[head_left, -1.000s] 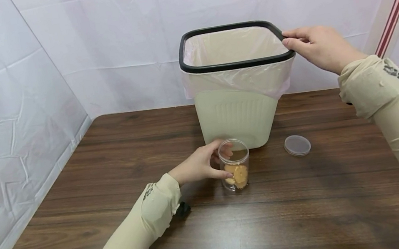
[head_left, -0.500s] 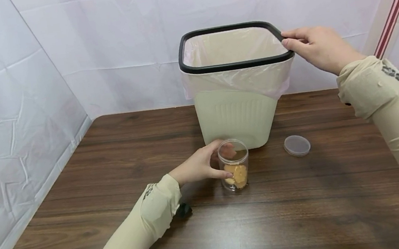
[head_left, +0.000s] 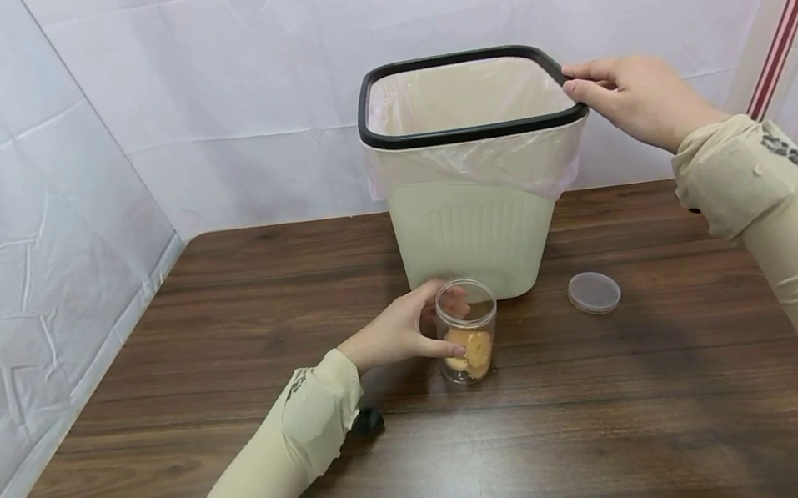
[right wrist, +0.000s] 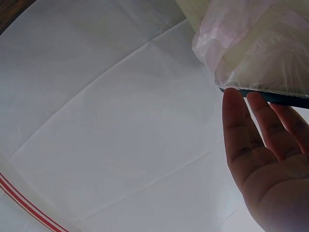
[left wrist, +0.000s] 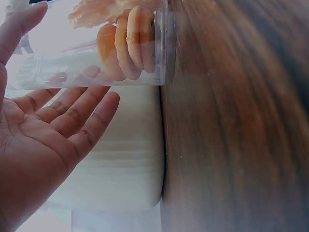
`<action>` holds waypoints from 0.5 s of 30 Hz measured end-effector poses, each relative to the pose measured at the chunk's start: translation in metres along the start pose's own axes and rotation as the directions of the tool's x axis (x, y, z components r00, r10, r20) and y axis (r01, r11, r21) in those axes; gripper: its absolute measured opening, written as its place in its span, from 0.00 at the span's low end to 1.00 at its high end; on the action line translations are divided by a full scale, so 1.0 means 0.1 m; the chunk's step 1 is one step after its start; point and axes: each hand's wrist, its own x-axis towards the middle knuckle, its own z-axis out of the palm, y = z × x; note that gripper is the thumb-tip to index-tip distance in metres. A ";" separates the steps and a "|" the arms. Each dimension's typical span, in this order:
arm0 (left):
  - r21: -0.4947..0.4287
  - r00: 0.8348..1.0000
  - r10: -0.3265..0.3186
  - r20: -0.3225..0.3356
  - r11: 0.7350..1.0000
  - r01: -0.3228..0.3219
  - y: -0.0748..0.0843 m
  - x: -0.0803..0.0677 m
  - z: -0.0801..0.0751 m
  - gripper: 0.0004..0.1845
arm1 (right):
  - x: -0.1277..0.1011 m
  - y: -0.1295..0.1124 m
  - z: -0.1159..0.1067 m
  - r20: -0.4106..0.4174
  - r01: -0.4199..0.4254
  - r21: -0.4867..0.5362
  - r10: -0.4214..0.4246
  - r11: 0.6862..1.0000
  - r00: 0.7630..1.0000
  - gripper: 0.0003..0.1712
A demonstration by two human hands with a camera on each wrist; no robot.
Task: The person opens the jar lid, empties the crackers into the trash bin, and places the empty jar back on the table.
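Head view showed a brown table (head_left: 582, 435) with a small black thing (head_left: 368, 422) by the left sleeve (head_left: 262, 477). Just past it, the left hand (head_left: 401, 333) held a clear jar (head_left: 468, 329), thumb on one side and fingers on the other. Round yellow cookies (head_left: 480, 350) lay low in the jar. It was hard to tell if the jar sat flat on the table. A round lid (head_left: 594, 291) lay to the right of it. Behind the jar stood a pale bin (head_left: 472, 227), with a thin pink bag (head_left: 500, 155) hanging over its sides and a black rim (head_left: 475, 134) on top. The right hand (head_left: 644, 99) pinched the right side of that rim. White cloth (head_left: 235, 94) hung behind the bin.
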 end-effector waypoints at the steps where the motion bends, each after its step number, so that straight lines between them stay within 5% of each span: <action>1: -0.003 1.000 0.003 -0.001 1.000 -0.003 0.00 0.00 0.00 0.36 | 0.00 0.00 0.00 0.000 -0.001 0.000 0.001 1.000 1.000 0.32; 15: -0.015 1.000 0.010 -0.017 1.000 -0.010 0.00 0.00 0.00 0.35 | 0.00 0.00 0.02 -0.010 0.013 -0.003 -0.013 1.000 1.000 0.32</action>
